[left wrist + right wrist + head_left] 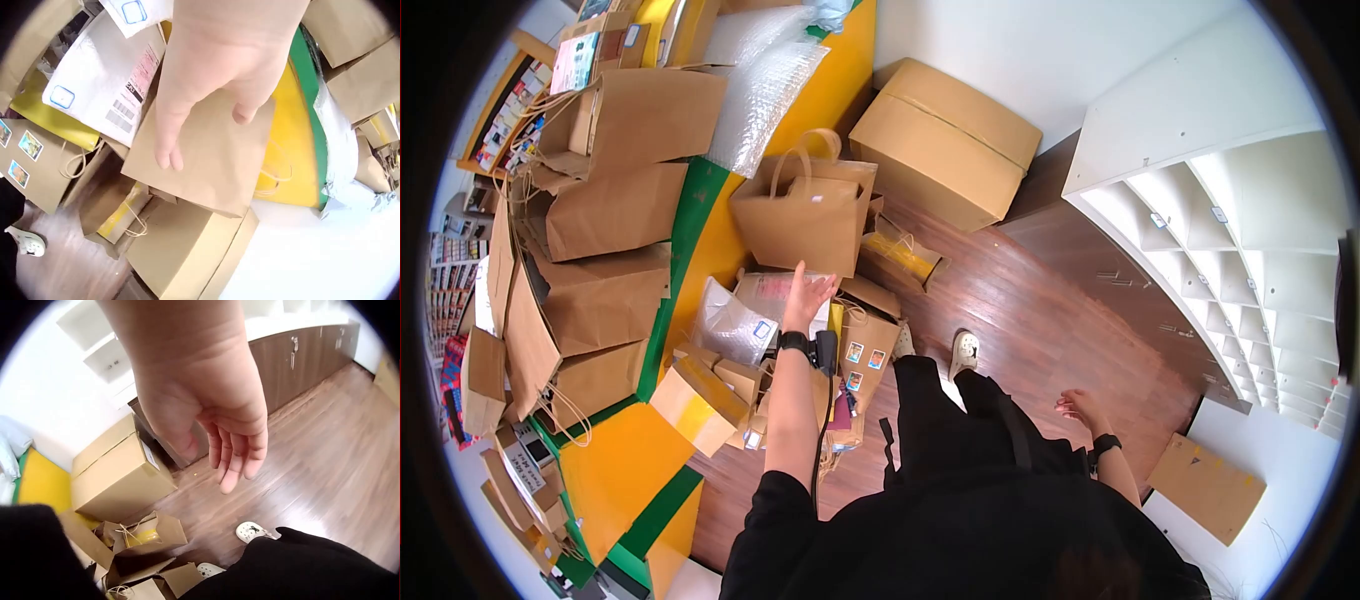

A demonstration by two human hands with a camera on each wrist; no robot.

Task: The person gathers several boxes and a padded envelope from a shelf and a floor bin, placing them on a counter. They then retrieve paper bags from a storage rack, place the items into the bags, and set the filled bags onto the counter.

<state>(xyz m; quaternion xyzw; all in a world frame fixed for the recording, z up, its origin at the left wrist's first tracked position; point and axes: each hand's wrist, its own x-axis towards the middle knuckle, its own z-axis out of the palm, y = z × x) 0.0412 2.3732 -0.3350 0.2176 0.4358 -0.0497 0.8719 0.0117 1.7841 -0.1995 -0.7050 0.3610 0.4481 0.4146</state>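
Note:
My left hand (pixel 808 298) reaches out over the cluttered packages, palm partly up and fingers loosely spread, with nothing in its grip. Just beyond its fingertips stands a brown paper bag (pixel 805 225) with looped handles. In the left wrist view the left hand (pixel 215 81) overlaps the brown paper bag (pixel 203 150), thumb and fingers apart. Near that wrist lies a white mailer (pixel 106 78) with printed labels. My right hand (pixel 1082 408) hangs at my side over the wooden floor, its fingers loosely bent around nothing, as the right wrist view also shows the right hand (pixel 209 419).
A large closed cardboard box (pixel 945 140) stands against the wall. Several brown paper bags (pixel 615 210) lean along the yellow and green ledge, with bubble wrap (pixel 765 100) beside them. White cubby shelves (pixel 1200 230) rise at right above brown cabinets (pixel 1110 270). An open carton (pixel 900 255) sits on the floor.

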